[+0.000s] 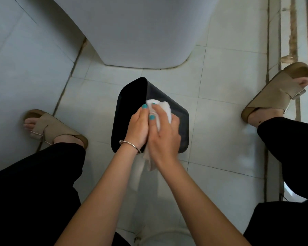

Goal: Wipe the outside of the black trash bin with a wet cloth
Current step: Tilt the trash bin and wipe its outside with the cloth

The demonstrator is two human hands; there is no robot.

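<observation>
The black trash bin (130, 96) lies tipped on the tiled floor in the middle of the view, its flat side facing up. A white cloth (165, 109) is bunched above it, with a tail hanging down between my wrists. My left hand (138, 126), with a silver bracelet on the wrist, is closed on the cloth from the left. My right hand (164, 137) wraps around the cloth from the right. Both hands hide the near part of the bin.
A white toilet base (140, 32) stands just beyond the bin. My feet in tan sandals sit at the left (50, 128) and right (276, 93). A wall edge and door frame (292, 32) run along the right. The floor (226, 103) is pale tile.
</observation>
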